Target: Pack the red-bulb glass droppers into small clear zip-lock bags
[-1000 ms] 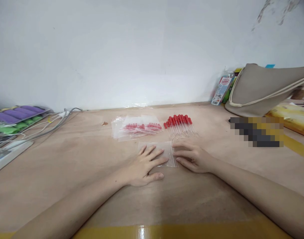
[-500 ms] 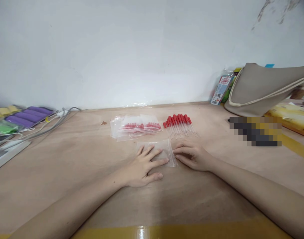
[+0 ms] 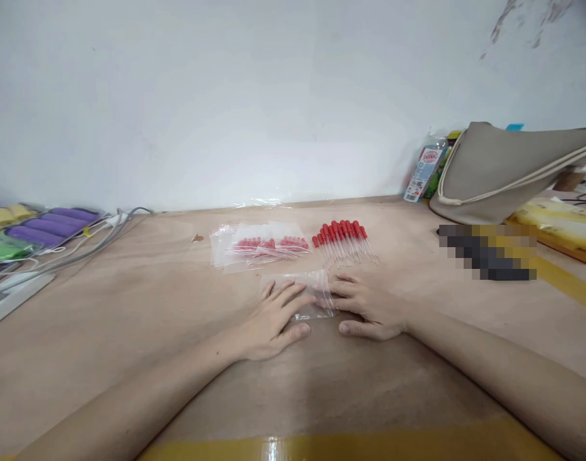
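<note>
Step in hand, by my read: readying an empty clear bag (image 3: 316, 288) for filling. It lies flat mid-table, on the near-edge side of the loose red-capped droppers (image 3: 343, 240).

- Left hand (image 3: 273, 317): palm down, fingers spread on the bag, pinning it to the table (image 3: 129, 333) – grip released.
- Right hand (image 3: 372, 307): fingertips at the bag's right edge, where the film is rucked up a little; thumb lies on the table, apart from the bag. Can't tell if any film is pinched.
- Filled bags (image 3: 261, 246) are stacked just left of the droppers, toward the far edge.

Next move calls for getting the bag's mouth apart – thin, slippery film, so keep the left hand's pin firm while the right works the edge.
</note>
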Motion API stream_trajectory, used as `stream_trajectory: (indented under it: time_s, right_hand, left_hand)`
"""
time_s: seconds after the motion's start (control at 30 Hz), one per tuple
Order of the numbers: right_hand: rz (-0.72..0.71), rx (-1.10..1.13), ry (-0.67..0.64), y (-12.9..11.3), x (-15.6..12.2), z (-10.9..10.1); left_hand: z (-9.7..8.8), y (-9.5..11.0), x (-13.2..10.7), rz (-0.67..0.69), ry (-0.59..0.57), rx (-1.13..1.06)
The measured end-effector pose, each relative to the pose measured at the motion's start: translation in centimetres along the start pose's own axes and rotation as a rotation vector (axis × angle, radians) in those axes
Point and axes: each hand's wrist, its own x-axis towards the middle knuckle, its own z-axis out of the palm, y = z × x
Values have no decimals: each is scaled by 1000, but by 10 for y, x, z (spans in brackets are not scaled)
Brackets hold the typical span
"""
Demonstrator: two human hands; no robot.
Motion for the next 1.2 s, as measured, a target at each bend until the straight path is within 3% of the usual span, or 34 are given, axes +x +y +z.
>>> stream_trajectory:
  time_s: [0.17, 0.4, 0.5, 0.63, 0.87, 0.97, 1.2]
  right_hand:
    - [47, 32, -22, 8, -3, 0]
    - [131, 239, 215, 18, -11, -3]
    - [295, 230, 361, 28, -8, -8]
    - [605, 60, 479, 61, 5, -22]
    - [914, -210, 398, 118, 44, -31]
    - [978, -226, 335, 125, 54, -30]
    - [993, -167, 333, 132, 63, -32]
  left_hand:
    - [-4, -15, -2, -18, 103, -103]
    - [-2, -24, -2, 37, 190, -149]
    - [0, -24, 3, 42, 216, -160]
    - [3, -24, 9, 72, 224, -160]
    - [3, -23, 6, 55, 312, -142]
    - [3, -23, 5, 58, 310, -160]
    - [4, -24, 6, 54, 257, -189]
